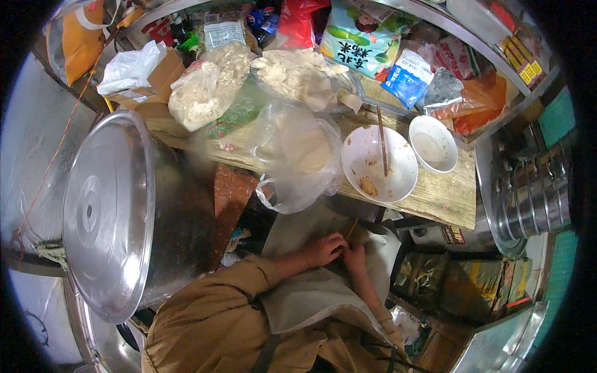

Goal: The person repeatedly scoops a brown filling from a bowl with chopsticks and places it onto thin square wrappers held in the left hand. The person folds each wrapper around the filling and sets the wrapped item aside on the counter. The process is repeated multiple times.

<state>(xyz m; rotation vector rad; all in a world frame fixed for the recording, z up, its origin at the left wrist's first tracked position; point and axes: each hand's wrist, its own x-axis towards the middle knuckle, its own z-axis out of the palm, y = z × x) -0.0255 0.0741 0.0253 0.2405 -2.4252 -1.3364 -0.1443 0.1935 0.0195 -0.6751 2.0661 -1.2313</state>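
Observation:
Over my lap, on a grey apron (303, 303), my left hand (326, 249) and my right hand (354, 256) meet with bent fingers. A thin yellowish strand or stick (353, 228) rises from between the fingertips; which hand grips it is unclear. Beyond them, a clear plastic bag (298, 186) with pale, flat round pieces (310, 149) inside hangs over the edge of the wooden board (447, 200). To its right is a large white bowl (401, 172) with brown food remains and brown chopsticks (382, 140). Beside it stands a smaller white bowl (436, 144) holding cloudy liquid.
A big metal pot with a shiny lid (112, 214) stands at the left. Behind the bag are a tray of pale dough pieces (298, 74) and a bag of whitish powder (200, 98). Food packets line the back. Stacked steel pans (531, 200) and taped boxes (466, 284) are at right.

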